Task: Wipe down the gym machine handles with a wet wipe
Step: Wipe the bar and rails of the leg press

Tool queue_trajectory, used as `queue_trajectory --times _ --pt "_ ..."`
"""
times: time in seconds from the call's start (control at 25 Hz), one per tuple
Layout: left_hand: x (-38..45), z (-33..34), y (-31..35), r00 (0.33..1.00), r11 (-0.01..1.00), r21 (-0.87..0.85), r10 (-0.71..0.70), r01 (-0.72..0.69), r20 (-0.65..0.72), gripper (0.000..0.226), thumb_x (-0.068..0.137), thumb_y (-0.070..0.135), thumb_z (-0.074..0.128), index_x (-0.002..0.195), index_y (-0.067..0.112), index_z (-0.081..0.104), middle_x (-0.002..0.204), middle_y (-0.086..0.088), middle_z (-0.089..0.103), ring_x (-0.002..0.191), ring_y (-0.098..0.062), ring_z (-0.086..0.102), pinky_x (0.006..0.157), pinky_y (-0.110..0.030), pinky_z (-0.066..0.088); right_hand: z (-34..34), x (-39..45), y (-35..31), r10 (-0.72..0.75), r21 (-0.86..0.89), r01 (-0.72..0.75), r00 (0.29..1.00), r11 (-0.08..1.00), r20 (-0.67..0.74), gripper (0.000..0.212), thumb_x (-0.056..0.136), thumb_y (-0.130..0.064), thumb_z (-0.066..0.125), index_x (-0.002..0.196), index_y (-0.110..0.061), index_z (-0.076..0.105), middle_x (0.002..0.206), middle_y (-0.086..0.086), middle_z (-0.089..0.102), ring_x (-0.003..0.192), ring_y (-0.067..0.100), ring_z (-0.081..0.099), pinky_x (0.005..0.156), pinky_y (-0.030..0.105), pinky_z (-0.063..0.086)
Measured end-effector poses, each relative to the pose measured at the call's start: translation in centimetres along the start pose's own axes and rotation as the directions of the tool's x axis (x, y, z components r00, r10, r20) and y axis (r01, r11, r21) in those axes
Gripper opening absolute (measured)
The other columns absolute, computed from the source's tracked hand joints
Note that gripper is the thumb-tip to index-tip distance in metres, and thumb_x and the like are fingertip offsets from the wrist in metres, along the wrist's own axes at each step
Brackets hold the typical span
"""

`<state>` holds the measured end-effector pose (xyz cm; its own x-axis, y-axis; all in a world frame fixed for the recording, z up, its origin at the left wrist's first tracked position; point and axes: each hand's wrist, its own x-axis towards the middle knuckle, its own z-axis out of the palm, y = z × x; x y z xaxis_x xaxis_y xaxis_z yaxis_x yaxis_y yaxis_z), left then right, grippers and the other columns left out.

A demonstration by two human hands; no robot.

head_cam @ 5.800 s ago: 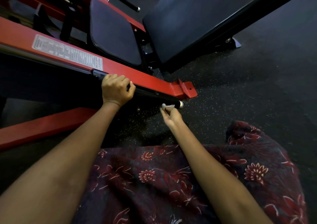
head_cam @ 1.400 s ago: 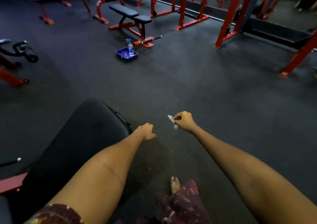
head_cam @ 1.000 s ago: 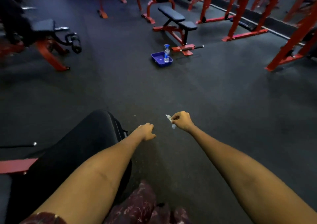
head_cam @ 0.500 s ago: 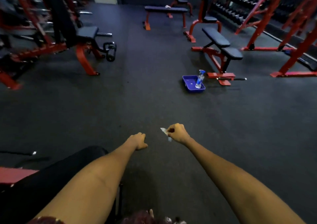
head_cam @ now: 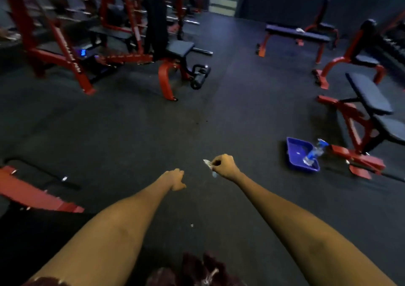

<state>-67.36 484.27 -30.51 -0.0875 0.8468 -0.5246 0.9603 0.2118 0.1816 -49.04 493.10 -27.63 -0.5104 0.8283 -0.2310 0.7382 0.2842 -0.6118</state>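
The right hand [head_cam: 223, 166] pinches a small, crumpled wet wipe [head_cam: 208, 164] between thumb and curled fingers, the white scrap poking out toward nine o'clock and a bit hanging below the fist; held this tightly and out in front, it looks kept ready for the next handle rather than about to be dropped; the left hand [head_cam: 175, 179] sits just beside it at about eight o'clock, fingers loosely curled around nothing, free, I judge, to steady a bar once one is reached; neither hand touches any machine, so this seems a walk between stations

At three o'clock from the wipe a blue tray [head_cam: 294, 154] lies on the floor with a spray bottle [head_cam: 313, 152] leaning in it, parked close against the red foot of an adjustable bench [head_cam: 370, 97], probably so supplies stay within reach of the work; at eleven o'clock stands a red-framed machine with a black seat pad [head_cam: 179, 48] and foam rollers [head_cam: 198, 78], a likely next stop; a flat bench [head_cam: 295, 34] sits at one o'clock, well apart; at nine o'clock a red frame rail [head_cam: 32, 194] runs along the near edge

The floor [head_cam: 153, 132] is dark speckled rubber matting, dim and evenly flat; racks at the far left are blurred, their details unreadable
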Motion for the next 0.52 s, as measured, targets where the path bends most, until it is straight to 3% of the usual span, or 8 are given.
queue_trajectory --times 0.12,0.24,0.36,0.52 --pt "2.3 -3.0 -2.0 0.987 0.977 -0.166 -0.146 0.133 -0.067 0.055 0.094 0.036 0.051 0.138 0.006 0.038 0.138 -0.012 0.041 0.123 -0.029 0.047 0.101 -0.036 0.039 -0.9 7.5 -1.9 -0.127 -0.049 0.133 0.985 0.99 0.117 0.018 0.085 -0.004 0.058 0.072 0.002 0.07 0.074 0.016 0.069 0.059 0.009 0.054 0.058 0.018 0.044" --pt "3.7 -3.8 -5.3 0.956 0.933 -0.233 -0.292 0.275 -0.04 0.055 0.094 0.036 0.052 0.137 0.004 0.038 0.138 -0.013 0.041 0.125 -0.029 0.045 0.101 -0.035 0.038 0.7 13.8 -4.4 -0.265 -0.011 0.275 0.936 0.961 0.23 0.022 0.083 0.001 0.056 0.065 0.003 0.069 0.069 0.019 0.069 0.053 0.009 0.051 0.058 0.027 0.051" --pt "5.5 -4.0 -10.1 0.879 0.843 -0.287 -0.478 0.456 -0.007 0.054 0.092 0.037 0.055 0.132 0.004 0.041 0.136 -0.014 0.044 0.124 -0.029 0.045 0.101 -0.035 0.036 3.2 19.8 -8.3 -0.354 -0.044 0.396 0.859 0.917 0.369 0.019 0.081 0.003 0.055 0.068 0.004 0.069 0.073 0.02 0.07 0.052 0.003 0.05 0.052 0.012 0.044" --pt "9.1 -6.3 -16.2 0.808 0.762 -0.36 -0.588 0.538 -0.037 0.058 0.091 0.039 0.053 0.135 0.003 0.039 0.14 -0.015 0.042 0.129 -0.028 0.04 0.106 -0.034 0.03 5.8 27.9 -13.8 -0.403 -0.076 0.481 0.802 0.873 0.442 0.017 0.081 0.001 0.054 0.079 0.002 0.072 0.079 0.016 0.071 0.054 0.0 0.05 0.048 0.003 0.037"
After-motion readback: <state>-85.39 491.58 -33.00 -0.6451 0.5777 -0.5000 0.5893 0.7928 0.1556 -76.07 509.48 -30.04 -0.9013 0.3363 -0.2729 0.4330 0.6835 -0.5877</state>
